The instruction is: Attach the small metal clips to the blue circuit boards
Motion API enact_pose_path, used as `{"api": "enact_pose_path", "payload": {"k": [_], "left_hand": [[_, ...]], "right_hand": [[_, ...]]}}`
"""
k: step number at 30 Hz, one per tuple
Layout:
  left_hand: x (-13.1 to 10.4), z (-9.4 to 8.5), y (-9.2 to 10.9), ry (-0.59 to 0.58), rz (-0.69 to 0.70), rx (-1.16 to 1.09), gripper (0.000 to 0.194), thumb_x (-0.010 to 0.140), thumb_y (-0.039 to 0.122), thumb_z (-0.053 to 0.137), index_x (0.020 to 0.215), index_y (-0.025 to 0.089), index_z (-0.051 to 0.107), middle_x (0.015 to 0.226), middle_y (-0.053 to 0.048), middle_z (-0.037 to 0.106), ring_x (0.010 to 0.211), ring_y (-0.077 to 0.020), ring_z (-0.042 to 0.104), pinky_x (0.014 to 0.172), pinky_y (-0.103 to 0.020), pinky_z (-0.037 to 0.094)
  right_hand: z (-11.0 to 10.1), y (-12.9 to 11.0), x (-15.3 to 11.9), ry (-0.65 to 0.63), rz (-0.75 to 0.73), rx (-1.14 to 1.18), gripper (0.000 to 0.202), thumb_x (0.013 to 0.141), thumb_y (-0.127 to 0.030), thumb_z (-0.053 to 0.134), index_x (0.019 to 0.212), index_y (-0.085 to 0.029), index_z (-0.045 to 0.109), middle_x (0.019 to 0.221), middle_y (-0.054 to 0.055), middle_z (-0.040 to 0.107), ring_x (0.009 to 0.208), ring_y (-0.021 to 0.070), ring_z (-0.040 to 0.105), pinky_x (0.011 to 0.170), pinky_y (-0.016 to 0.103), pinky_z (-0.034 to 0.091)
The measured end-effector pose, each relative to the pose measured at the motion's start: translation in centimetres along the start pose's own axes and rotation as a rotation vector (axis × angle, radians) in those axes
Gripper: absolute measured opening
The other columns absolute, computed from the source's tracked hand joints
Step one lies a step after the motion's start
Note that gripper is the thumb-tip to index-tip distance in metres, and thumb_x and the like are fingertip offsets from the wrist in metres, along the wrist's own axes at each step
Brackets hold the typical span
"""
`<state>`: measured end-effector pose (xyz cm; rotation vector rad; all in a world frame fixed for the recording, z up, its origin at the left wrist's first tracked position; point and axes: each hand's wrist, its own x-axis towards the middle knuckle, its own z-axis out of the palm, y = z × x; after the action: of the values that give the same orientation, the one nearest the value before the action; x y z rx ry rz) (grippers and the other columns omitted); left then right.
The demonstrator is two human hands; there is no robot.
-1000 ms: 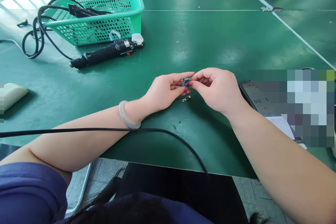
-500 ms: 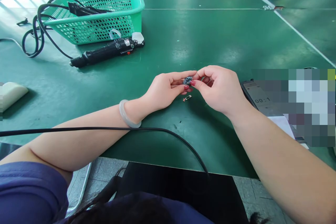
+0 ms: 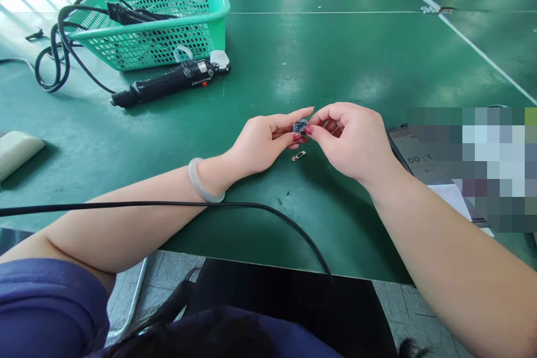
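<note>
A small dark part with fine details (image 3: 299, 126), its exact kind too small to make out, is pinched between the thumb and fingers of my left hand (image 3: 262, 142). My right hand (image 3: 350, 140) meets it from the right, thumb and index fingertip closed at the part's edge. Whether the right fingertips also grip a smaller piece is hidden. Just below my fingers, a tiny metal-framed piece with a copper-coloured end (image 3: 299, 155) lies on the green table (image 3: 260, 229).
A green basket (image 3: 146, 45) with black cables stands at the far left. In front of it lies a black electric screwdriver (image 3: 168, 83). A black cable (image 3: 247, 205) crosses above my left forearm. A phone (image 3: 403, 148) lies right of my right hand. Cables and small items line the far edge.
My left index finger has lifted slightly away from the right fingertips. The right hand has shifted a little, still at the dark part. The view has moved very slightly.
</note>
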<state>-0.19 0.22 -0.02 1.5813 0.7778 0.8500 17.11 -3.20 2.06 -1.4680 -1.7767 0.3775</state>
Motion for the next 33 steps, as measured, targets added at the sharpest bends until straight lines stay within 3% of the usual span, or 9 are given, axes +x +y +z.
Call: {"api": "enact_pose_path", "payload": {"k": [9,19,23,26,29,33], "left_hand": [[-0.1,0.0,0.2,0.025,0.023,0.001,0.043,0.086,0.013,0.061,0.128,0.023,0.065,0.112,-0.003,0.075,0.097,-0.0147,0.072,0.091,-0.031,0.058],[-0.2,0.5,1.6,0.024,-0.089,-0.125,0.032,0.083,0.010,0.066,0.115,0.015,0.069,0.090,-0.006,0.077,0.086,-0.0150,0.074,0.086,-0.030,0.059],[-0.1,0.5,1.5,0.105,-0.154,-0.175,0.032,0.084,0.008,0.063,0.115,0.014,0.066,0.087,-0.005,0.076,0.086,-0.0144,0.073,0.086,-0.029,0.058],[0.3,0.1,1.2,0.246,-0.207,-0.231,0.029,0.086,0.004,0.057,0.112,0.013,0.065,0.089,-0.005,0.075,0.083,-0.0121,0.073,0.085,-0.026,0.058],[0.8,-0.3,1.0,0.365,-0.249,-0.276,0.024,0.087,0.003,0.053,0.107,0.013,0.063,0.088,-0.003,0.073,0.078,-0.0100,0.073,0.081,-0.024,0.058],[1.0,-0.4,0.8,0.376,-0.259,-0.288,0.019,0.089,0.006,0.052,0.104,0.013,0.063,0.087,-0.004,0.072,0.075,-0.0096,0.072,0.079,-0.023,0.059]], "right_hand": [[0.4,-0.4,-0.4,0.096,-0.038,-0.033,0.006,0.078,-0.017,0.065,0.073,-0.019,0.067,0.076,0.002,0.069,0.061,0.0142,0.056,0.062,0.032,0.046],[0.5,-0.4,-0.2,0.064,0.027,0.057,0.007,0.077,-0.016,0.066,0.071,-0.019,0.066,0.071,0.001,0.068,0.057,0.0134,0.055,0.060,0.032,0.045],[0.6,0.1,0.1,0.056,0.038,0.051,0.007,0.080,-0.022,0.067,0.073,-0.020,0.068,0.074,0.002,0.069,0.061,0.0148,0.057,0.062,0.033,0.045],[0.6,0.6,0.2,0.009,0.051,0.007,0.008,0.081,-0.025,0.067,0.075,-0.020,0.070,0.075,0.002,0.069,0.062,0.0151,0.056,0.062,0.033,0.044],[0.6,0.9,0.2,-0.097,0.024,-0.065,0.008,0.079,-0.017,0.066,0.075,-0.021,0.071,0.077,0.002,0.067,0.064,0.0146,0.055,0.063,0.032,0.043],[1.3,0.8,0.1,-0.228,-0.012,-0.169,0.014,0.081,-0.013,0.062,0.082,-0.021,0.074,0.084,0.003,0.066,0.070,0.0156,0.055,0.064,0.032,0.042]]}}
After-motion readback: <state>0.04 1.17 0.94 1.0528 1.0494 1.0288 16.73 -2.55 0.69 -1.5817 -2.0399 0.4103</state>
